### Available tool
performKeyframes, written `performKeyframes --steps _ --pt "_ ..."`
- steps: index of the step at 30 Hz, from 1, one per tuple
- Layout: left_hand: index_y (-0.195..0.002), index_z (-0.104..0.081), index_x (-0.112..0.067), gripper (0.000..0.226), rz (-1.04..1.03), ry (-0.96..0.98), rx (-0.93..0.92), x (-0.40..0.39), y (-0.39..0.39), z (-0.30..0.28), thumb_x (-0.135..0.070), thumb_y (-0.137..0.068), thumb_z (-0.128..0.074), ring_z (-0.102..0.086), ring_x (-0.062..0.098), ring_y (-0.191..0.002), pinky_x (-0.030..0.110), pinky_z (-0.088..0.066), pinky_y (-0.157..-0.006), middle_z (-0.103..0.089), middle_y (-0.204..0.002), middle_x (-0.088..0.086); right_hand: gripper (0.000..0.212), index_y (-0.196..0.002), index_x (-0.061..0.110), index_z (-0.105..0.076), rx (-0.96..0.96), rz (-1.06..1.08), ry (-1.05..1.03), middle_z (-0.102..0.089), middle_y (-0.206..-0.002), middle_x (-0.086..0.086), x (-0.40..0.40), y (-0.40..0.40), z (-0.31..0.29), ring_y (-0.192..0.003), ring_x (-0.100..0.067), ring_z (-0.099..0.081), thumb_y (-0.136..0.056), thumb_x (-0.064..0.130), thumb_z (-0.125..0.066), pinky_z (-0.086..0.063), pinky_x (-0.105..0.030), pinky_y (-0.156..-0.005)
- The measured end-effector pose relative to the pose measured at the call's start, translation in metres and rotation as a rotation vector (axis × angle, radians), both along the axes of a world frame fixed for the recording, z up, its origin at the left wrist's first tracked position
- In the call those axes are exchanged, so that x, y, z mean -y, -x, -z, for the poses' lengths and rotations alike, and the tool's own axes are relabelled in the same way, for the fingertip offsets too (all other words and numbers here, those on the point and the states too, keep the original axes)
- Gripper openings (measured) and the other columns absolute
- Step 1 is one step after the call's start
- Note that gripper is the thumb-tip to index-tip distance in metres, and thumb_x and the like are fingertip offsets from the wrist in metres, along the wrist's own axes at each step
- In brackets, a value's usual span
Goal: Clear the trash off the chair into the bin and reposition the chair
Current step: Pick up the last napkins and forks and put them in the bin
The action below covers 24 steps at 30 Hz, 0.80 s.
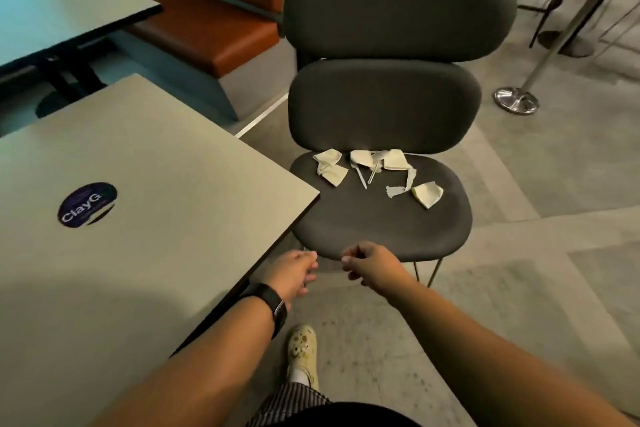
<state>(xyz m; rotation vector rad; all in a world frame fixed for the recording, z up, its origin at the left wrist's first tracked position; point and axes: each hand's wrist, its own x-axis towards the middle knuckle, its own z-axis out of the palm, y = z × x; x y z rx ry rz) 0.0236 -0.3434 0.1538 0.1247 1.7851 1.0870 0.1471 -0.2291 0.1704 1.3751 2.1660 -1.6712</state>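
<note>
A dark grey padded chair faces me, its seat partly tucked under the table corner. Several pale crumpled paper scraps and a thin plastic utensil lie near the back of the seat; one more scrap lies to the right. My left hand, a black watch on its wrist, hovers by the seat's front edge with loosely curled fingers and holds nothing. My right hand is at the seat's front edge, fingers loosely curled, empty. No bin is in view.
A grey table with a round sticker stands at left, its corner over the seat. A second grey chair stands behind the first. An orange bench is at the back left, and a metal post base stands on the floor at right.
</note>
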Motion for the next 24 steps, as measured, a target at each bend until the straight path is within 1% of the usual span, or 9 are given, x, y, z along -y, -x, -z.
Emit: performKeyframes --steps 3,7,10,12,15,17,20,23,24 --pt "-0.092 -0.056 -0.024 0.011 0.07 0.017 0.01 -0.044 0.015 0.008 -0.032 -0.096 -0.05 -0.061 0.01 -0.085 0.026 -0.042 -0.064 -0.063 -0.099 -0.003 0.014 -0.103 0.013 -0.065 0.016 0.078 -0.011 -0.07 -0.095 -0.007 -0.038 0.008 0.007 -0.075 -0.013 -0.063 -0.093 0.022 -0.061 -0.047 -0.023 -0.064" --pt "-0.092 -0.056 -0.023 0.012 0.19 0.052 0.013 -0.11 0.045 0.018 -0.031 -0.097 -0.049 -0.059 0.013 -0.085 0.025 -0.041 -0.065 -0.062 -0.1 -0.001 0.013 -0.103 0.008 -0.065 0.035 0.208 0.028 -0.065 -0.084 -0.004 -0.099 0.027 0.02 -0.066 -0.011 -0.058 -0.093 0.016 -0.061 -0.045 -0.016 -0.056" --pt "-0.101 -0.057 -0.021 0.014 0.279 0.082 0.012 -0.151 0.065 0.019 -0.032 -0.097 -0.048 -0.059 0.015 -0.092 0.027 -0.042 -0.069 -0.062 -0.103 -0.001 0.011 -0.102 0.009 -0.064 0.045 0.302 0.067 -0.064 -0.085 -0.003 -0.136 0.038 0.028 -0.069 -0.013 -0.057 -0.094 0.015 -0.06 -0.045 -0.021 -0.06" --pt "-0.108 -0.055 -0.018 0.018 0.288 0.099 0.023 -0.18 0.076 0.024 -0.031 -0.098 -0.047 -0.058 0.017 -0.095 0.027 -0.041 -0.069 -0.061 -0.105 0.001 0.01 -0.102 0.009 -0.064 0.057 0.34 0.087 -0.064 -0.086 -0.004 -0.16 0.041 0.037 -0.071 -0.014 -0.057 -0.094 0.014 -0.06 -0.044 -0.02 -0.059" --pt "-0.106 -0.055 -0.018 0.016 0.269 0.119 0.044 -0.212 0.083 0.031 -0.03 -0.098 -0.048 -0.058 0.018 -0.097 0.027 -0.041 -0.072 -0.061 -0.108 0.002 0.006 -0.098 0.012 -0.063 0.093 0.352 0.091 -0.064 -0.087 -0.003 -0.194 0.039 0.057 -0.072 -0.012 -0.057 -0.093 0.014 -0.061 -0.044 -0.019 -0.059" --pt "-0.105 -0.056 -0.02 0.015 0.261 0.146 0.064 -0.236 0.084 0.042 -0.031 -0.098 -0.048 -0.06 0.018 -0.1 0.03 -0.043 -0.077 -0.062 -0.111 0.002 0.008 -0.099 0.011 -0.064 0.136 0.354 0.084 -0.064 -0.088 -0.002 -0.225 0.034 0.074 -0.075 -0.012 -0.057 -0.092 0.014 -0.062 -0.045 -0.02 -0.065" --pt "-0.109 -0.057 -0.019 0.019 0.227 0.191 0.085 -0.266 0.083 0.055 -0.032 -0.098 -0.048 -0.06 0.019 -0.105 0.034 -0.044 -0.086 -0.063 -0.113 0.002 0.014 -0.104 0.012 -0.065 0.194 0.335 0.06 -0.065 -0.098 -0.004 -0.274 0.026 0.103 -0.087 -0.016 -0.06 -0.09 0.014 -0.064 -0.046 -0.028 -0.079" --pt "-0.112 -0.057 -0.018 0.021 0.132 0.216 0.096 -0.292 0.081 0.063 -0.03 -0.098 -0.048 -0.059 0.018 -0.102 0.034 -0.045 -0.084 -0.062 -0.109 0.001 0.029 -0.117 0.013 -0.063 0.276 0.224 -0.004 -0.063 -0.115 -0.005 -0.322 0.021 0.13 -0.093 -0.018 -0.061 -0.089 0.016 -0.064 -0.046 -0.026 -0.08" --pt "-0.111 -0.057 -0.018 0.019 0.088 0.229 0.101 -0.305 0.079 0.07 -0.029 -0.098 -0.048 -0.059 0.018 -0.099 0.033 -0.045 -0.082 -0.063 -0.108 0.001 0.032 -0.121 0.016 -0.062 0.304 0.178 -0.029 -0.059 -0.121 -0.005 -0.344 0.02 0.142 -0.099 -0.019 -0.061 -0.089 0.018 -0.063 -0.048 -0.027 -0.084"
